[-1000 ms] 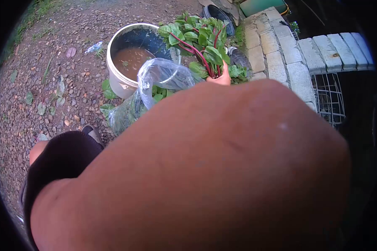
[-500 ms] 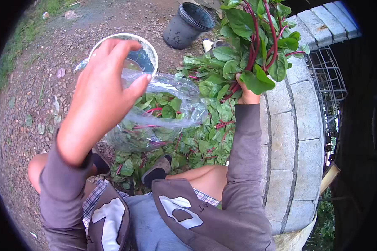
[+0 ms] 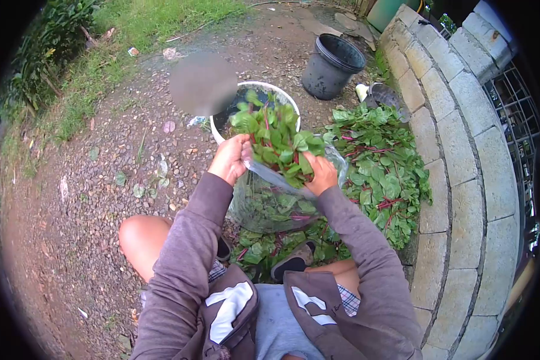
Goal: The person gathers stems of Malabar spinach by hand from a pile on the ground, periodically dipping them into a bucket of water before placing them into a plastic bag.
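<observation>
A person sits on gravel with a clear plastic bag (image 3: 270,207) of greens between their knees; take the bag as the clock's centre. At eleven o'clock, the left hand (image 3: 228,159) is closed, pinching the bag's rim. At one o'clock, the right hand (image 3: 323,173) grips a leafy, red-stemmed bunch (image 3: 276,135) at the bag's mouth. Beyond, at twelve, stands a white bucket (image 3: 289,103); at one, a black bucket (image 3: 330,69). More greens (image 3: 384,171) lie toward three, beside a block wall (image 3: 453,192). At six, the brown jacket (image 3: 186,264) bears large white shapes; its small dark lettering is unreadable.
</observation>
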Motion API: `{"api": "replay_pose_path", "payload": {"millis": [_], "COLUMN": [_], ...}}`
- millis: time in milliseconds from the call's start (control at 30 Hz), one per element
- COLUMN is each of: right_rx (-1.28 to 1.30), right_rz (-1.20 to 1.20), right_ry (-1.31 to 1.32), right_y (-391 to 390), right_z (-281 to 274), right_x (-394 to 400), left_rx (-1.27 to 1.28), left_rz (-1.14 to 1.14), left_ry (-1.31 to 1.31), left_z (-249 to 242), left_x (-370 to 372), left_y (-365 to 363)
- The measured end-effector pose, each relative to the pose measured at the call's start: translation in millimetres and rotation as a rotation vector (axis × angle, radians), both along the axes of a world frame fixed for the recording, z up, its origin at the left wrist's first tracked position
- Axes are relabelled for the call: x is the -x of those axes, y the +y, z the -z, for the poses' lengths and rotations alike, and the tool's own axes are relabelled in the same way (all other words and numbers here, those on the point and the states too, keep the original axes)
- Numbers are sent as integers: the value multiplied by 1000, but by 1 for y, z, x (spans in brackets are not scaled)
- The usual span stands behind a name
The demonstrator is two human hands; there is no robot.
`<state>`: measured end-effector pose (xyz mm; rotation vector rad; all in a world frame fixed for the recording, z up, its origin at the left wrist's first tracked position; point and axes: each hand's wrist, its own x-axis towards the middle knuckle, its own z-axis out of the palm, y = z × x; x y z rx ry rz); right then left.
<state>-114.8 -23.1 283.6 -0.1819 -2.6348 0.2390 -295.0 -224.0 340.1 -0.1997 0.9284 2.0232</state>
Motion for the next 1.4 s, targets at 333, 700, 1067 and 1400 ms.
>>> {"api": "replay_pose_path", "payload": {"millis": [333,700,1067,1400], "right_rx": [-141,281,1289,951], "right_rz": [-377,-312,1363,1793], "right_ry": [-641,-465,-53,-121], "right_y": [-11,21,328,347], "right_z": [27,-79,151,201], "right_x": [-49,-76,-368,-252], "left_rx": [-18,227,-50,69], "left_rz": [-40,-13,674,1064], "left_ry": [394,710,1821,968], "left_z": [1,9,-44,147], "left_x": [-8,20,-229,-298], "left_y": [-2,-16,60,122]}}
